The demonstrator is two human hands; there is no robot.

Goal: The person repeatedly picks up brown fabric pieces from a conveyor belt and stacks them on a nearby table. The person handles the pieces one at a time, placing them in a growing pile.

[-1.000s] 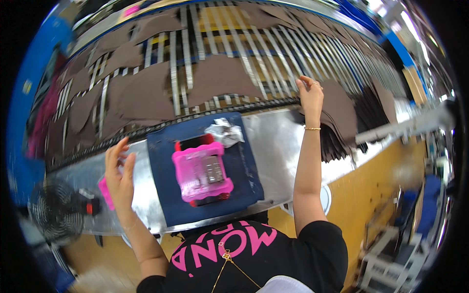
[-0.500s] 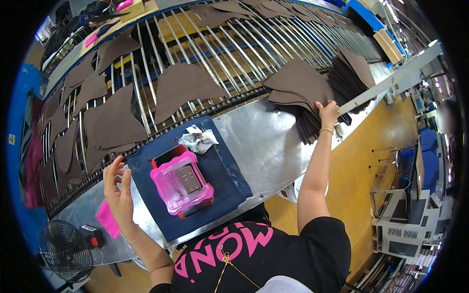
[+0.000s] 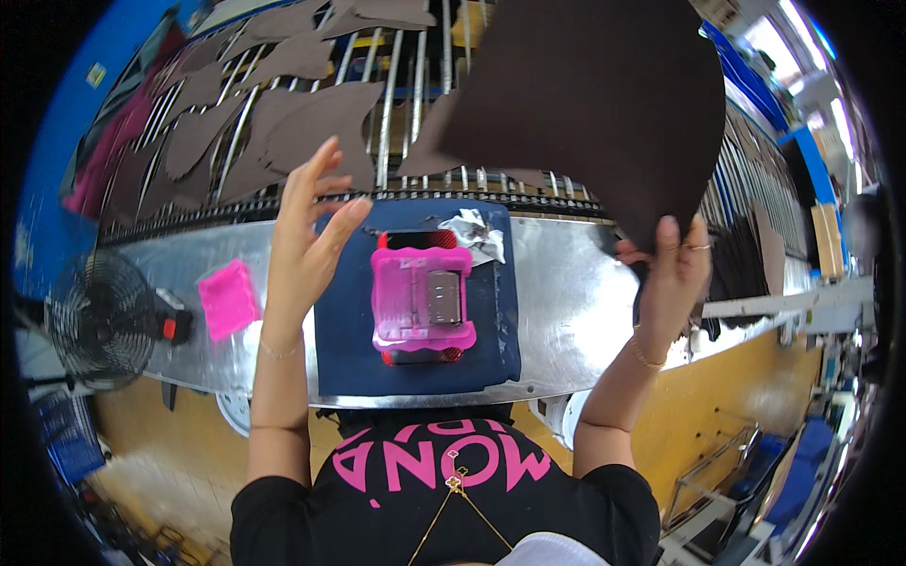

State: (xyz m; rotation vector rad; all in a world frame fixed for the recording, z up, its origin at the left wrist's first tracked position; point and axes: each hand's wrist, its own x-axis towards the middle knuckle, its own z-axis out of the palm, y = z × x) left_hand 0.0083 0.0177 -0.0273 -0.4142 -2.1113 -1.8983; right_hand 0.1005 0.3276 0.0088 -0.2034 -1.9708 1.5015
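Brown sheet (image 3: 604, 104), top beyond view

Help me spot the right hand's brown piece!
Find the shiny metal table, then the right hand above its right part. It pinches the dark brown sheet. Unlike the brown pieces lying on the metal bars, this one is held up.

brown sheet (image 3: 585, 104) cut off by top edge, conveyor bars (image 3: 420, 94) partly hidden behind it, right hand (image 3: 675, 278) blocking part of dark stack (image 3: 746, 264), red-black tray (image 3: 422, 357) mostly under pink frame (image 3: 382, 292), fan (image 3: 99, 321) blades blurred, white rounded thing (image 3: 549, 552) cropped at bottom, kind unclear
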